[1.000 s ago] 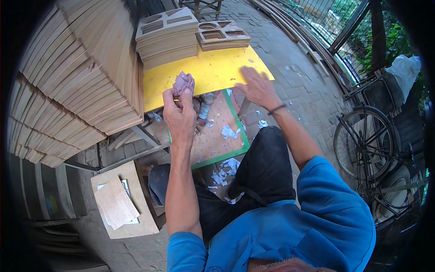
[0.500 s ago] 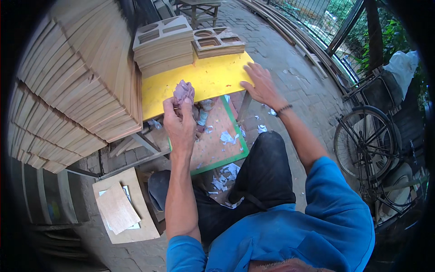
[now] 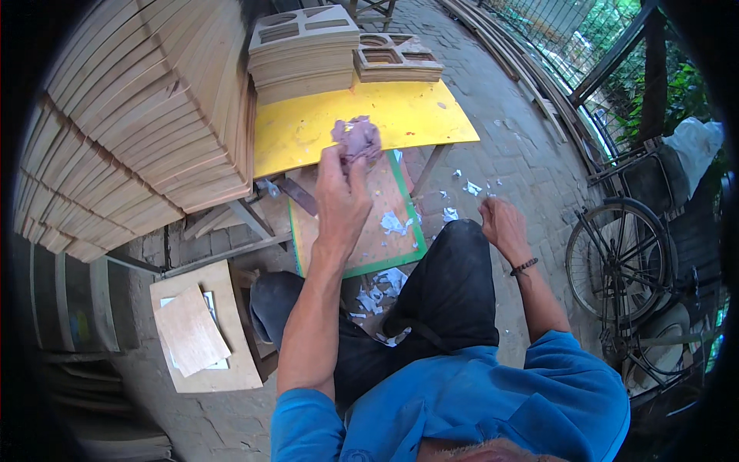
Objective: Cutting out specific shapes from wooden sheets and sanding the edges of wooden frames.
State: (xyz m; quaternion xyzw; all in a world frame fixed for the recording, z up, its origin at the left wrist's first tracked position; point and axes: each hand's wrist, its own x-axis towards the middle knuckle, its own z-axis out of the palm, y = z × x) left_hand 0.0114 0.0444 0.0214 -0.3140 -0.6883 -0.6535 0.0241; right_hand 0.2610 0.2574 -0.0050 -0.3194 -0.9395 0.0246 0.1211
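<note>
My left hand (image 3: 342,196) grips a crumpled mauve wad (image 3: 359,138), cloth or paper, I cannot tell which. It holds the wad up in front of the near edge of the yellow tabletop (image 3: 308,127). My right hand (image 3: 506,229) is off the tabletop, in the air beyond my right knee, with its fingers curled together. Whatever those fingers may hold is hidden. On the far part of the yellow surface stand a tall stack of wooden boards with cut-out shapes (image 3: 304,61) and a shorter stack of similar boards (image 3: 398,65).
Large piles of thin wooden boards (image 3: 138,115) rise at the left. A green-edged board (image 3: 362,231) lies under the table, with torn paper scraps (image 3: 392,223) on and around it. Beside my left knee is a low board with thin sheets (image 3: 192,331). A bicycle (image 3: 620,258) stands right.
My right hand has left the yellow tabletop, drawn back toward my right knee, and curled its fingers. My left hand still holds the wad, slightly further right. The view has shifted a little.
</note>
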